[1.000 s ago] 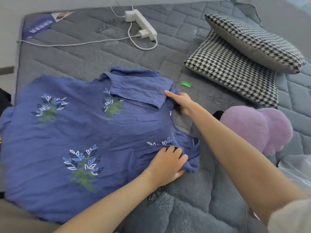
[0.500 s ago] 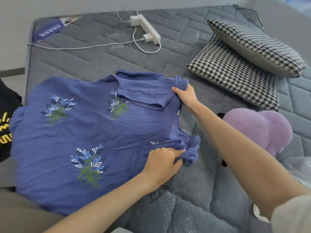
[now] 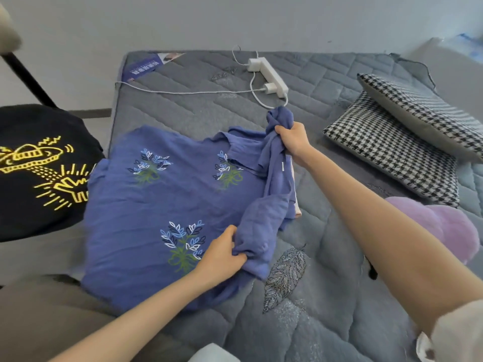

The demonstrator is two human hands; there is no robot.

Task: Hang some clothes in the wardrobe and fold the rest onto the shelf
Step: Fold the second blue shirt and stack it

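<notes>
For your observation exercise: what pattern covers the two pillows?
The pillows are black-and-white houndstooth, clearest in the head view.

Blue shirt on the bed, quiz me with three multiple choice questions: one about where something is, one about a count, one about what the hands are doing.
1. Where does the white power strip lie?
A. on the mattress, beyond the blue shirt
B. on the floor
C. on top of the pillows

2. How many leaf prints show on the shirt?
A. one
B. three
C. five

3. How do the hands meet the shirt?
A. both lie flat on it
B. only one touches it
C. the left hand and right hand each grip bunched cloth

Answers:
1 A, it sits on the grey quilting past the collar.
2 B, two prints lie farther away and one nearer.
3 C, the fingers of both curl round gathered fabric.
</notes>
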